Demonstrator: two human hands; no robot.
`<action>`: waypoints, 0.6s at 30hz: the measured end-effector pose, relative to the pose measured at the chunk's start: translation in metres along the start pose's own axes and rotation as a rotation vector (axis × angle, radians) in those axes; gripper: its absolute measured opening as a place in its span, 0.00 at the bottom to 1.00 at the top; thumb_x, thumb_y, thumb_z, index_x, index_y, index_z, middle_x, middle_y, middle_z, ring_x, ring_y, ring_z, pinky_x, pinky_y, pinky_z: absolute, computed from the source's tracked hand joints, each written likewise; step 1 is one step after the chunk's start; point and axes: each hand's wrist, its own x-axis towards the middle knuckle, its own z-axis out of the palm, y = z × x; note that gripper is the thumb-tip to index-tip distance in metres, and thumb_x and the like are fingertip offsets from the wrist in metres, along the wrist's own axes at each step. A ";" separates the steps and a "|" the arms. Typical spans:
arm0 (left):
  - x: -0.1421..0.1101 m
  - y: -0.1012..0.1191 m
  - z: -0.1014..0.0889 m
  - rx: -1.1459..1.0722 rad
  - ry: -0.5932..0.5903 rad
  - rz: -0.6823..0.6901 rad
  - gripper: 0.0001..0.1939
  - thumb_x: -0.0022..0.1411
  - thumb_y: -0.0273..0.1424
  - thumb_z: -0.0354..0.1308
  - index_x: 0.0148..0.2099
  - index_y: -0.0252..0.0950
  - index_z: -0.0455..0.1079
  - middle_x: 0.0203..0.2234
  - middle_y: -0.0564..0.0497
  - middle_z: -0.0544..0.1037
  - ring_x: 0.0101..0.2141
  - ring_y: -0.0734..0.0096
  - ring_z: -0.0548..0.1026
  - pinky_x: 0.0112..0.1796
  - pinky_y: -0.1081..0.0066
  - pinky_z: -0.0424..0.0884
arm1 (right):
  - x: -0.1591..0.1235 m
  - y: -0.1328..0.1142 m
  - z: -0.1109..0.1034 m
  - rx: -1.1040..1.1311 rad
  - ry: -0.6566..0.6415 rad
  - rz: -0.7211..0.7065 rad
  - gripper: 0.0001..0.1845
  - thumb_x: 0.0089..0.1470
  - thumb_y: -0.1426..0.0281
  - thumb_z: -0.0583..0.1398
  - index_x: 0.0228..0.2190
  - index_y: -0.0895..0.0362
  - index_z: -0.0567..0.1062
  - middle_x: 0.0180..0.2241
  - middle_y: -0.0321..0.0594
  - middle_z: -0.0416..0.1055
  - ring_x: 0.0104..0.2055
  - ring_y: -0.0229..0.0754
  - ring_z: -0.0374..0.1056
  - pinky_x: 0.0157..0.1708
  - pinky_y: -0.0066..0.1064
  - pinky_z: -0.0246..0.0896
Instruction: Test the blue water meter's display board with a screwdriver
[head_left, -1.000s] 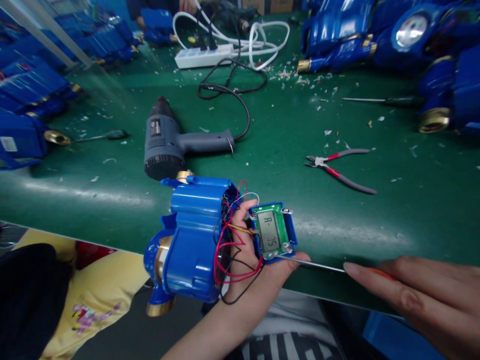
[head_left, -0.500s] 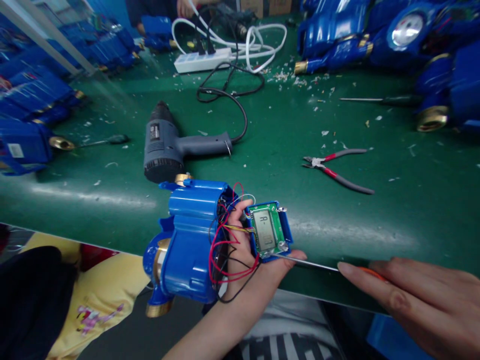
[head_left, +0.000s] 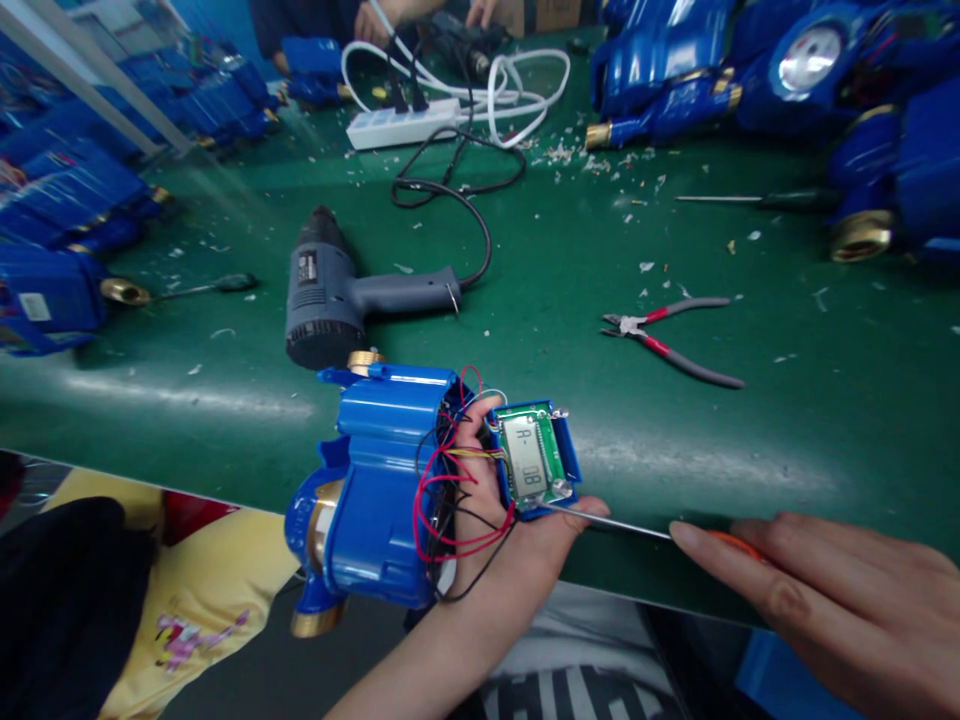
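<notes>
Display module (head_left: pixel 531 460) in left hand (head_left: pixel 525 548), screwdriver (head_left: pixel 630 526) in right

Head view. Display module sits just right of centre, lower half of frame; green board and lit-grey screen face up, characters sideways. Left grip closed around it, thumb along the lower edge, fingers at its left side. Right hand (head_left: pixel 832 595), lower right: grip closed on the screwdriver, orange handle mostly hidden. Tip reaches the module's lower edge; exact contact too small to tell. Red, black and yellow wires (head_left: pixel 417 515) run from module to blue meter body (head_left: pixel 386 470), immediately left, overlapping the front edge of the green bench (head_left: pixel 555 260). Heat gun (head_left: pixel 322 300) lies on the bench, left of centre; red-and-grey pliers (head_left: pixel 694 367) right of centre, handles spread. Power strip (head_left: pixel 405 126) near top, left of centre.
</notes>
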 end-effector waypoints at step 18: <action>0.003 0.008 0.004 0.027 0.021 -0.059 0.42 0.38 0.26 0.72 0.55 0.45 0.59 0.44 0.51 0.68 0.36 0.66 0.71 0.40 0.65 0.69 | 0.013 0.016 0.011 0.357 -0.020 -0.037 0.19 0.70 0.77 0.44 0.56 0.62 0.66 0.28 0.36 0.62 0.25 0.33 0.59 0.23 0.26 0.51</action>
